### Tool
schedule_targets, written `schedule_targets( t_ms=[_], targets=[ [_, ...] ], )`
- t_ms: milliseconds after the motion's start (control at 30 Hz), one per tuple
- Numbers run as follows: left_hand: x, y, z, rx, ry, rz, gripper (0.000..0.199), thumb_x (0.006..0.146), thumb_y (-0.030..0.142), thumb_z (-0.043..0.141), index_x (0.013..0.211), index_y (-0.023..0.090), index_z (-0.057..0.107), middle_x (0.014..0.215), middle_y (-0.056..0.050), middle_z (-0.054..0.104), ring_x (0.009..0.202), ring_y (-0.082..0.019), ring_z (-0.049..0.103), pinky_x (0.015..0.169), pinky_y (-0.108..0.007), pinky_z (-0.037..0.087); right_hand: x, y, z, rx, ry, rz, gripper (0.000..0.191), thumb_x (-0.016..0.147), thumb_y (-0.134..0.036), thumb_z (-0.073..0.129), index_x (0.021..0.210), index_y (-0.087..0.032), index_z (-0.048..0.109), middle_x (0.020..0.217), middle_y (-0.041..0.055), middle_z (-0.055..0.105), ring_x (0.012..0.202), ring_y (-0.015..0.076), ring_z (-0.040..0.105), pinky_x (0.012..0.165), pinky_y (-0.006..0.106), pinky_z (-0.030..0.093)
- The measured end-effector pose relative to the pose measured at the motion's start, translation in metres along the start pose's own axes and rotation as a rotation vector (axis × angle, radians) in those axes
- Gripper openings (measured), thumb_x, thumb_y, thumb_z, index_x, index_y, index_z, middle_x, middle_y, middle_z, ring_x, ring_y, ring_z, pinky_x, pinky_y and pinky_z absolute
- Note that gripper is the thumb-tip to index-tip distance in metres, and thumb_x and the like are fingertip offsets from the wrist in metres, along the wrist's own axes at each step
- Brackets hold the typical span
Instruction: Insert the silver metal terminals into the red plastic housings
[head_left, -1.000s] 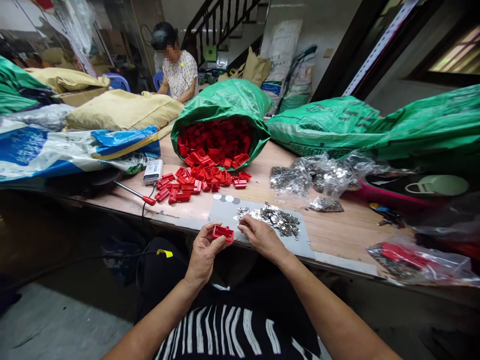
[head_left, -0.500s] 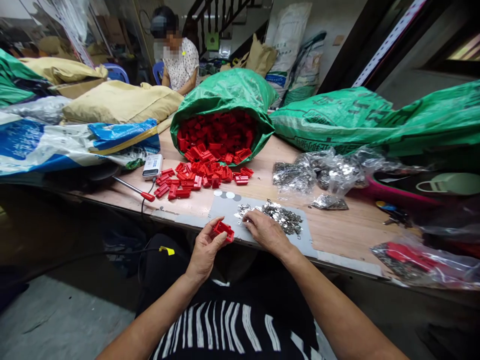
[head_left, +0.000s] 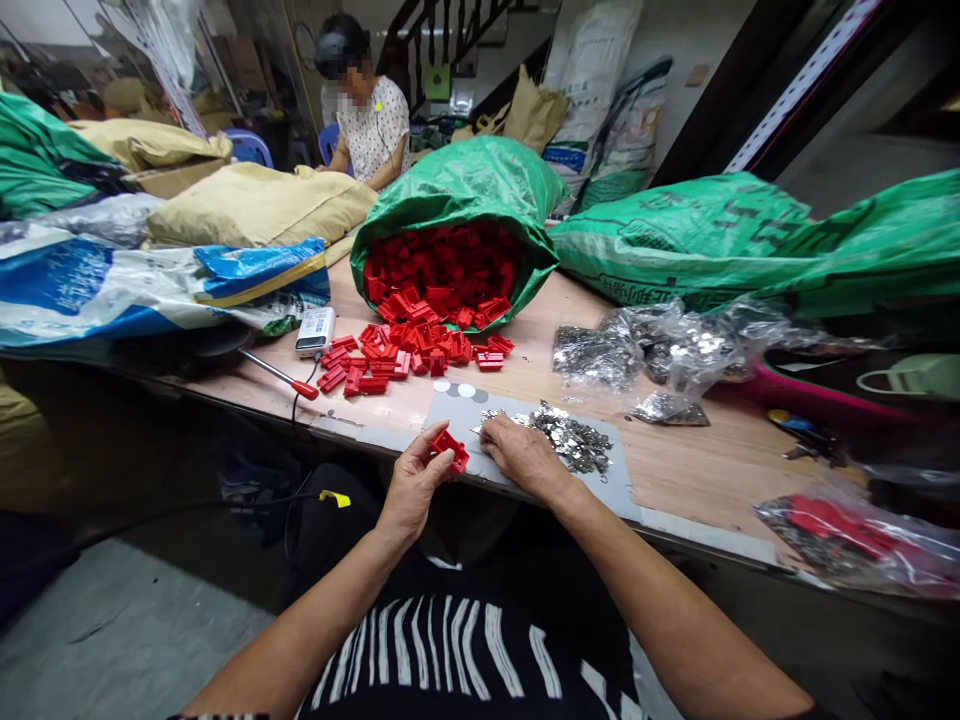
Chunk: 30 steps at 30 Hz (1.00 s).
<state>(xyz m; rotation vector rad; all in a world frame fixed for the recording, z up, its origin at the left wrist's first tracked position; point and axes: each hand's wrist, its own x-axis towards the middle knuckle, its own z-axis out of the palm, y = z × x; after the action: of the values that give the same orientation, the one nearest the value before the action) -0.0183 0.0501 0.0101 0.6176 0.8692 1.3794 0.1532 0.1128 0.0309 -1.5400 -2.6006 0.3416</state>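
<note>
**Asker:** Red plastic, is that what the person holds?

**Describer:** Yes. One small red plastic housing [head_left: 450,450] sits pinched in the fingertips of the left hand [head_left: 412,485], just over the near edge of the wooden table [head_left: 675,460]. It is a shallow rectangular shell, and its long axis runs left to right, tilted down toward the right.

**Asker:** And the other hand?

**Describer:** The right hand [head_left: 525,455] lies just right of the housing, close beside it. It rests palm down on a grey mat [head_left: 615,480], fingers curled together at the near left edge of a heap of small silvery metal pieces [head_left: 566,440]. Whether a piece is nipped between the fingertips is hidden. The left hand is the nearer one to the housing; the metal pieces lie to its right, under and beyond the right hand.

**Asker:** How many of each thing?

**Describer:** One housing in hand. A loose spill of red housings [head_left: 405,355], too many to count, lies farther back, pouring from one open green sack [head_left: 465,190]. The metal pieces are also beyond counting. A clear bag [head_left: 660,350] holding more of them lies far right. One white device [head_left: 315,330] and one red-handled tool [head_left: 281,377] lie to the left. One other person [head_left: 371,120] sits at the far side.
</note>
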Motion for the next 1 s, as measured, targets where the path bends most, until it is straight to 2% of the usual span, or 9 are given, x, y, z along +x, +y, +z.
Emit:
schedule_targets(
  t_ms=[133, 233, 400, 467, 533, 700, 900, 1000],
  targets=[
    [0.001, 0.003, 0.003, -0.018, -0.012, -0.004, 0.049, 0.071, 0.026, 0.075, 0.119, 0.023, 0.062, 0.085, 0.001, 0.066, 0.074, -0.009, 0.062, 0.071, -0.022, 0.052, -0.007, -0.003, -0.004, 0.247, 0.148, -0.033, 0.012, 0.089, -0.016, 0.047, 0.097, -0.02, 0.055, 0.094, 0.0045, 0.064, 0.084, 0.016, 0.06, 0.074, 0.026, 0.043],
    [0.0, 0.004, 0.007, -0.028, -0.016, -0.009, 0.049, 0.071, 0.026, 0.076, 0.118, 0.022, 0.062, 0.086, 0.0, 0.066, 0.075, -0.01, 0.063, 0.07, -0.022, 0.052, -0.016, -0.01, -0.012, 0.453, 0.255, -0.08, 0.009, 0.089, -0.019, 0.048, 0.09, -0.02, 0.056, 0.091, 0.0049, 0.066, 0.084, 0.0167, 0.061, 0.076, 0.028, 0.045],
    [-0.004, 0.004, 0.015, -0.062, -0.051, -0.032, 0.049, 0.071, 0.026, 0.076, 0.117, 0.022, 0.063, 0.087, -0.001, 0.067, 0.077, -0.01, 0.064, 0.072, -0.023, 0.052, -0.033, -0.024, -0.013, 0.708, 0.288, 0.015, 0.013, 0.09, -0.029, 0.048, 0.086, -0.021, 0.057, 0.077, 0.0016, 0.065, 0.06, 0.0129, 0.057, 0.061, 0.025, 0.047],
    [-0.007, 0.004, 0.019, -0.073, -0.079, -0.043, 0.048, 0.071, 0.026, 0.076, 0.117, 0.022, 0.062, 0.088, -0.001, 0.067, 0.078, -0.011, 0.064, 0.073, -0.024, 0.052, -0.038, -0.027, -0.009, 0.79, 0.316, 0.026, 0.015, 0.09, -0.032, 0.049, 0.085, -0.02, 0.058, 0.079, 0.0016, 0.062, 0.06, 0.0121, 0.054, 0.059, 0.024, 0.045],
    [-0.009, 0.006, 0.023, -0.078, -0.103, -0.057, 0.048, 0.071, 0.027, 0.076, 0.117, 0.022, 0.063, 0.089, -0.001, 0.066, 0.077, -0.011, 0.064, 0.072, -0.025, 0.052, -0.042, -0.027, -0.003, 0.828, 0.35, 0.016, 0.017, 0.089, -0.034, 0.052, 0.082, -0.02, 0.058, 0.081, 0.0021, 0.059, 0.067, 0.0135, 0.054, 0.062, 0.024, 0.045],
    [-0.014, 0.009, 0.028, -0.062, -0.153, -0.082, 0.046, 0.072, 0.027, 0.075, 0.116, 0.02, 0.063, 0.087, -0.002, 0.066, 0.073, -0.011, 0.063, 0.069, -0.024, 0.051, -0.051, -0.019, 0.004, 0.913, 0.306, -0.04, 0.021, 0.089, -0.036, 0.052, 0.079, -0.019, 0.058, 0.078, 0.0012, 0.052, 0.073, 0.0149, 0.051, 0.067, 0.026, 0.045],
    [-0.013, 0.009, 0.027, -0.002, -0.138, -0.08, 0.046, 0.069, 0.027, 0.078, 0.112, 0.02, 0.065, 0.09, -0.003, 0.067, 0.077, -0.013, 0.063, 0.068, -0.023, 0.051, -0.054, -0.013, 0.0, 0.84, 0.26, -0.133, 0.015, 0.089, -0.029, 0.054, 0.08, -0.02, 0.061, 0.08, 0.0023, 0.056, 0.078, 0.016, 0.053, 0.072, 0.027, 0.044],
    [-0.012, 0.009, 0.026, 0.014, -0.14, -0.083, 0.044, 0.068, 0.027, 0.078, 0.11, 0.021, 0.067, 0.088, -0.002, 0.067, 0.078, -0.013, 0.063, 0.069, -0.024, 0.051, -0.051, -0.012, 0.003, 0.889, 0.216, -0.107, 0.01, 0.087, -0.029, 0.056, 0.083, -0.021, 0.06, 0.078, 0.0006, 0.056, 0.069, 0.0138, 0.051, 0.065, 0.025, 0.043]
  ],
)
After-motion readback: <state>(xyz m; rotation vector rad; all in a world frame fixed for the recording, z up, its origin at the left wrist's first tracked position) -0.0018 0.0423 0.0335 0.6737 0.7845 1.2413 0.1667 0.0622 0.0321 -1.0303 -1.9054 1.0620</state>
